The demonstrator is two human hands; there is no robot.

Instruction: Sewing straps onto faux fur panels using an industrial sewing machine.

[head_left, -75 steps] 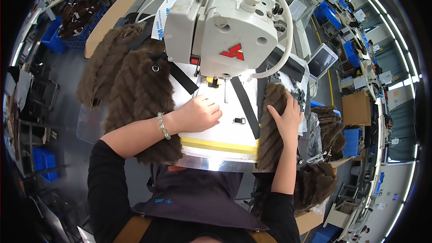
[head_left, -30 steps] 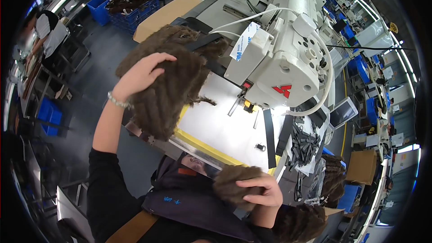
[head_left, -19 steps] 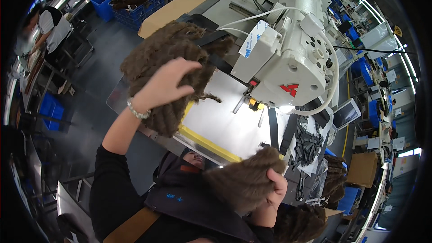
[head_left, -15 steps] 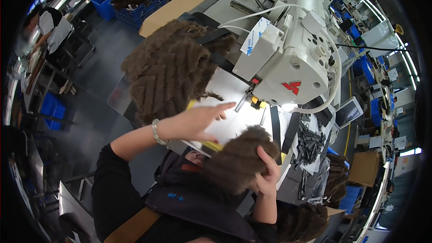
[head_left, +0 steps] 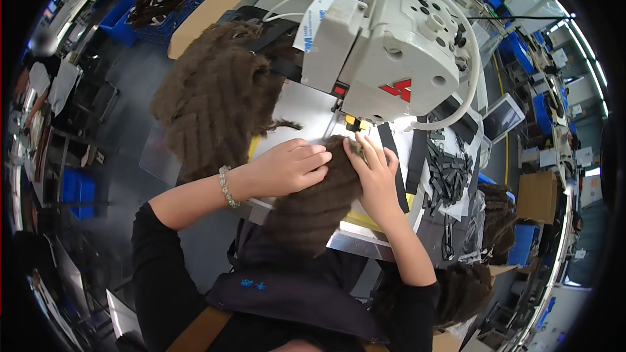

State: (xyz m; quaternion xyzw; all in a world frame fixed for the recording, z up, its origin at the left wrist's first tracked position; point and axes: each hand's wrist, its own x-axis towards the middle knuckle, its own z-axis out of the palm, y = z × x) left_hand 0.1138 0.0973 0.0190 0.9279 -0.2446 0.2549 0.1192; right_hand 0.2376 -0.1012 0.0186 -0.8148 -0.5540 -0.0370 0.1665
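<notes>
- Fur pile (head_left: 215,101): a heap of finished-looking brown ribbed pieces lies at the left of the bed, apart from both hands.
- Left hand (head_left: 287,168): lies flat on the fur piece (head_left: 319,202), fingers together and stretched toward the needle, pressing rather than pinching. A bead bracelet (head_left: 225,186) sits on the wrist.
- Fur piece: brown, ribbed, spread across the front of the white bed (head_left: 306,111) and hanging off its near edge toward the lap. Its long axis runs from the lower left, at the lap, up and right to the needle; the narrow leading end points under the sewing machine (head_left: 391,58) head.
- Right hand (head_left: 375,179): open, fingers spread and laid on the right edge of the piece, fingertips at the leading end just below the yellow foot guard (head_left: 354,121). It holds nothing between the fingers.
- Step in hand, as I judge it: lining up the leading end under the foot before stitching.
- Next move likely calls for both hands to keep the pile flat and feed the piece straight along its long axis, fingertips clear of the needle.
- Black strips (head_left: 450,173): a loose pile lies at the right, untouched.
</notes>
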